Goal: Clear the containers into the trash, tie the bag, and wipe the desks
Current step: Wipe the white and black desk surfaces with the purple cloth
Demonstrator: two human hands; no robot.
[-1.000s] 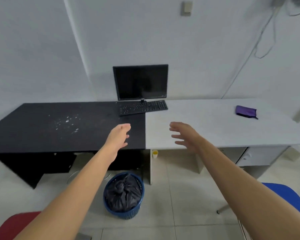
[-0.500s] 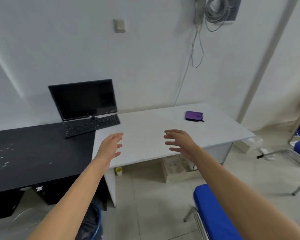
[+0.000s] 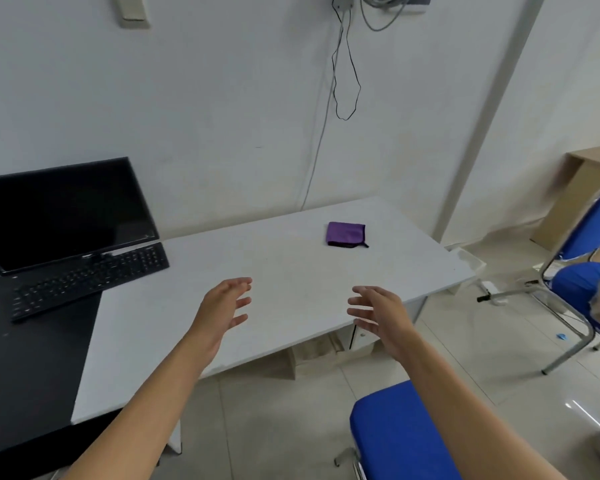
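A white desk (image 3: 291, 278) fills the middle of your view, its left edge butted against a black desk (image 3: 32, 375). A dark, switched-off monitor (image 3: 63, 216) stands at the far edge, where the two surfaces meet. The blue seat of a chair (image 3: 402, 434) sits on the floor just off the white desk's near edge, below your right forearm. A second blue chair (image 3: 582, 282) stands past the desk's right edge. A black keyboard (image 3: 87, 282) lies in front of the monitor, angled across the seam so that its right end rests on the white surface.

Your left hand (image 3: 222, 306) hovers over the white surface, a little in from the near edge. Your right hand (image 3: 381, 313) hovers over that near edge, toward the near right corner. Both have fingers spread and relaxed, palms turned toward each other, holding nothing.

A folded purple cloth (image 3: 345, 233) lies flat on the white surface near the far edge, toward the far right corner, well apart from both hands.
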